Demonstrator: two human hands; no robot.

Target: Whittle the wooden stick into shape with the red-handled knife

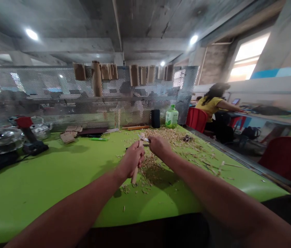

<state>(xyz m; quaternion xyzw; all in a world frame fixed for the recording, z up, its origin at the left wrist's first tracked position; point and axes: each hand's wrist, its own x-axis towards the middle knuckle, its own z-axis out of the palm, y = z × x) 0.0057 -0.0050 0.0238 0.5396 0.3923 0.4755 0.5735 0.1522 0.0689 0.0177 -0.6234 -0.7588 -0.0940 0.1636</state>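
My left hand [132,160] is closed around a pale wooden stick [135,172], which stands nearly upright with its lower end pointing at the table. My right hand [159,145] grips a small knife, and its metal blade [143,138] sits at the top of the stick. The knife's handle is mostly hidden by my fingers. Below and around both hands lies a spread of pale wood shavings [150,165] on the green tabletop [44,186].
A perforated metal screen [57,93] with hanging brown paper pouches [135,74] backs the table. A green bottle [172,116], a black cylinder [155,118] and a red-and-black power tool [26,132] stand on the table. A person in a yellow shirt [212,108] sits at the right.
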